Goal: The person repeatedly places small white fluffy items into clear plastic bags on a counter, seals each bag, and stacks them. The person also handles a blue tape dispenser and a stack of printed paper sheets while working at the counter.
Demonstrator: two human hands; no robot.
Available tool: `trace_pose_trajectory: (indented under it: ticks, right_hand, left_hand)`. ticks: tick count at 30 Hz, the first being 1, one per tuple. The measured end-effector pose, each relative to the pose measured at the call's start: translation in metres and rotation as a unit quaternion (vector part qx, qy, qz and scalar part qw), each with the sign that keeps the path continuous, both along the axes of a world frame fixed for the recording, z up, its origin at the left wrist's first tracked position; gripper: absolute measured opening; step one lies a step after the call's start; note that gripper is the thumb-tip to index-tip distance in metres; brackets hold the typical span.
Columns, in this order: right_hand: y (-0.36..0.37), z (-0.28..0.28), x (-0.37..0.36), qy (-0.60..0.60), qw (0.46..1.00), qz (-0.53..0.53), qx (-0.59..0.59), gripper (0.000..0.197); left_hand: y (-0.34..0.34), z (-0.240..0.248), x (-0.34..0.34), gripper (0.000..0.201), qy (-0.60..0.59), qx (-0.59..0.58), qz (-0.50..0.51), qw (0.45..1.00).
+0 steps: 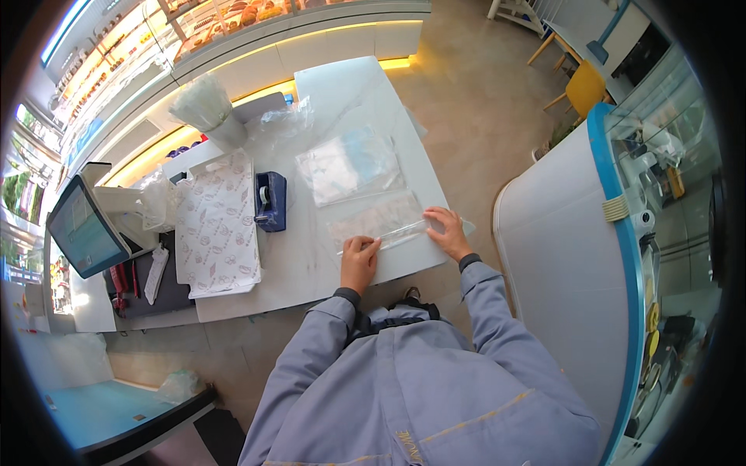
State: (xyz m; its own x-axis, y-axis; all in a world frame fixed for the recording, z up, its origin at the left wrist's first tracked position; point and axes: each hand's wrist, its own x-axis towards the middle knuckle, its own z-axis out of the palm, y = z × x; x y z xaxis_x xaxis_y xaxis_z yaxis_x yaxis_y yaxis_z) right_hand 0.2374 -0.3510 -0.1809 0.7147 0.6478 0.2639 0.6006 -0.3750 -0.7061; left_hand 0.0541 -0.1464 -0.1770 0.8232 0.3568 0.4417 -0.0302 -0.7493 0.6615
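Observation:
A clear plastic bag lies flat near the front edge of the white counter, its near edge drawn into a narrow strip. My left hand pinches the left end of that strip between thumb and fingers. At the other end, my right hand has its thumb and fingers closed on the same edge. Just beyond the bag rests a stack of clear plastic bags, with a pale blue patch showing on its right side.
To the left stand a blue tape dispenser, a pile of printed paper sheets and a touch screen. Farther back are a white container of bags and crumpled clear plastic. A curved white counter rises on my right.

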Motion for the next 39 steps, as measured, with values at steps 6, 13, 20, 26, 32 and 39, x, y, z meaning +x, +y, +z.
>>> trace_pose_trajectory:
  ticks: [6, 13, 20, 26, 32, 39]
  right_hand:
    - [-0.002, -0.002, 0.008, 0.033, 0.999, 0.014, 0.038, 0.035]
    - [0.038, 0.034, -0.056, -0.210, 0.970, 0.100, -0.073, 0.026]
    - [0.043, 0.022, -0.063, -0.288, 0.944, 0.111, -0.118, 0.028]
    - [0.044, 0.026, -0.058, -0.288, 0.934, 0.131, -0.164, 0.027]
    - [0.048, 0.023, -0.050, -0.259, 0.952, 0.118, -0.114, 0.018]
    - [0.054, 0.022, -0.037, -0.104, 0.971, 0.114, -0.181, 0.011]
  left_hand:
    - [0.001, -0.006, 0.003, 0.032, -0.006, 0.006, 0.000, 1.000]
    - [0.000, -0.009, 0.001, 0.031, -0.005, 0.028, -0.008, 1.000]
    - [-0.001, -0.005, -0.003, 0.033, 0.015, 0.125, -0.034, 0.991]
    - [-0.005, 0.002, 0.005, 0.025, 0.114, 0.271, -0.046, 0.955]
    - [0.010, -0.001, 0.009, 0.023, 0.123, 0.272, -0.060, 0.952]
    - [0.021, 0.003, 0.007, 0.025, 0.105, 0.132, -0.041, 0.985]
